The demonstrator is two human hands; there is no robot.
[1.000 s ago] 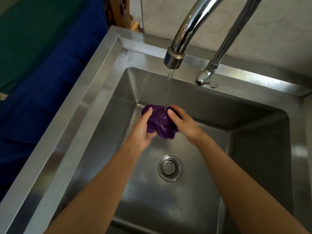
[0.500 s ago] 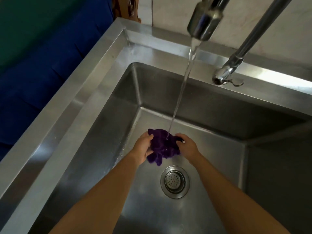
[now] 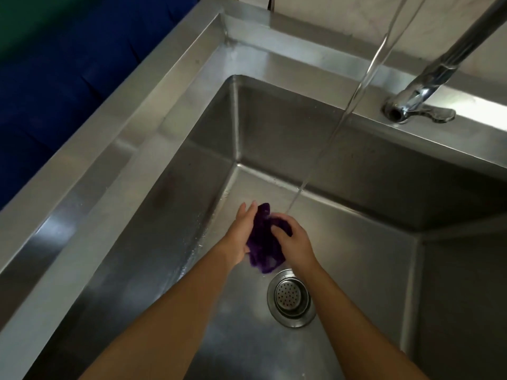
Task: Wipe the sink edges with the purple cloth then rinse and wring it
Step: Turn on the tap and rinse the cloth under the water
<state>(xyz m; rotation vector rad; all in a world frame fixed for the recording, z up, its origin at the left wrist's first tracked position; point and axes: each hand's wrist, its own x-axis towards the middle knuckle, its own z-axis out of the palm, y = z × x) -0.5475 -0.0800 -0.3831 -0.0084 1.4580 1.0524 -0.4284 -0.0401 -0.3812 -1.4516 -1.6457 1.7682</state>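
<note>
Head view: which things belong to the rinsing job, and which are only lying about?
In the job: purple cloth, left hand, right hand, water stream, sink, tap.
Lying about: blue fabric beside the sink, drain strainer.

My left hand (image 3: 241, 237) presses straight fingers against the left side of the purple cloth (image 3: 264, 249). My right hand (image 3: 294, 242) curls over its right side. The cloth is bunched between them low in the sink (image 3: 164, 94), just behind the drain strainer (image 3: 292, 297). The water stream (image 3: 356, 91) lands by my right fingers. The tap base (image 3: 417, 106) sits on the back rim.
</note>
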